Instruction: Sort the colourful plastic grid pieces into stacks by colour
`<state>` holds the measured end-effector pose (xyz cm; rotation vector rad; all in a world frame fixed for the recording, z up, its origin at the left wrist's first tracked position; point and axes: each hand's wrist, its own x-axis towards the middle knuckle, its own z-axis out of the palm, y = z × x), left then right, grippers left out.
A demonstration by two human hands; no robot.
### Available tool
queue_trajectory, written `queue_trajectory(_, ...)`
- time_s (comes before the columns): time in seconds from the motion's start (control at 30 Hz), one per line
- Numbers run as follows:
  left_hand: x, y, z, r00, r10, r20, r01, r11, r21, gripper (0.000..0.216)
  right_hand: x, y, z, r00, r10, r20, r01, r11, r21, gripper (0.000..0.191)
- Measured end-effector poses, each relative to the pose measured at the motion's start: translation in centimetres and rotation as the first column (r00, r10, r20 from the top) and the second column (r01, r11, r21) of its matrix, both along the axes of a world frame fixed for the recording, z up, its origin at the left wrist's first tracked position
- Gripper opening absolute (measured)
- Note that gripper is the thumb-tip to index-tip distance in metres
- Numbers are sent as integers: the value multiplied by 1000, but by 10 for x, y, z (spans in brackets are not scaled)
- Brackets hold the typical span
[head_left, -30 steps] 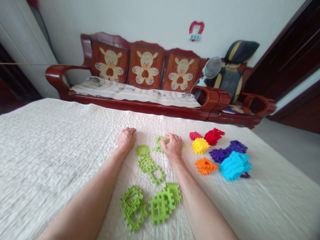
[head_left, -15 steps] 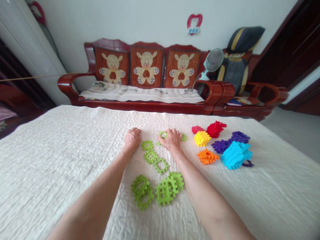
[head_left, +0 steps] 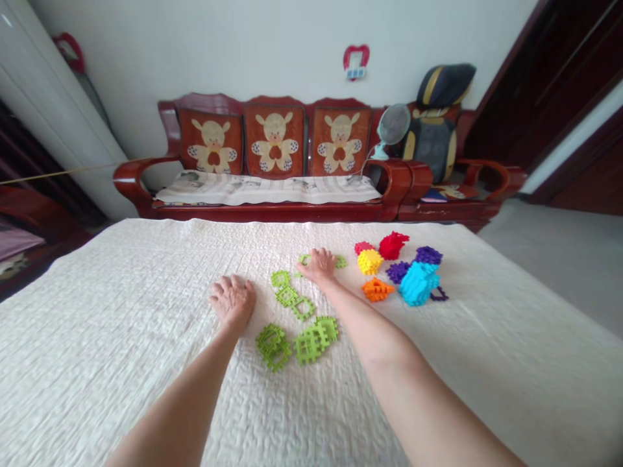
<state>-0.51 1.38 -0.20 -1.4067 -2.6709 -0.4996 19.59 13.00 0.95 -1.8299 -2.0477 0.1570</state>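
Several green lattice building pieces point(head_left: 296, 324) lie scattered on a white quilted bedspread point(head_left: 97, 337). My left hand point(head_left: 233, 299) rests knuckles-up on the cloth to the left of them, fingers curled under, nothing visible in it. My right hand point(head_left: 318, 264) lies on top of a green piece point(head_left: 304, 259) at the far end of the green group, fingers bent down over it. To the right are stacks of red pieces point(head_left: 392, 244), yellow pieces point(head_left: 370, 261), orange pieces point(head_left: 377, 289), purple pieces point(head_left: 428, 255) and cyan pieces point(head_left: 418, 283).
A dark red wooden sofa point(head_left: 146, 175) with bear-print cushions stands beyond the bed's far edge. A small fan point(head_left: 393, 124) and a dark bag point(head_left: 438, 117) sit at its right end. A dark wooden door point(head_left: 559, 97) is at the right.
The view pulled back and tilted up. My left hand slid back toward me and leftward, away from the green pieces. My right hand stayed on the far green piece.
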Motion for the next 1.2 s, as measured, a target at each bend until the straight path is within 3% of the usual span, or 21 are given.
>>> queue_trajectory(0.13,-2,1,0,1000,-7,-13,7,1000,-15,50,8,5,7,989,-15,-149,10,999,-33,52)
queue_trajectory(0.27,-1,-1,1,1000,-15,-20,14,1000,-23,51,46,15,11,960,-63,-271,83,995,63,53)
queue_trajectory(0.43,0,-2,2,1000,-15,-22,15,1000,-24,52,89,18,2,974,26,-227,6,991,136,43)
queue_trajectory(0.57,0,-2,1,1000,-26,-15,25,999,-21,53,89,8,-12,982,120,-145,-85,971,222,39)
queue_trajectory(0.77,-1,0,0,1000,-20,-13,20,1000,-18,53,81,0,-11,1000,-10,-17,13,991,130,33)
queue_trajectory(1.0,-2,0,-1,1000,-17,-14,17,1000,-20,51,81,-4,7,999,-42,21,42,999,-23,35)
queue_trajectory(1.1,-3,1,-1,1000,-18,-11,18,1000,-20,50,79,-18,20,998,31,-61,-26,997,69,40)
queue_trajectory(1.2,-4,2,-3,1000,-11,4,11,1000,-24,50,92,-46,25,966,168,-198,-103,948,301,33)
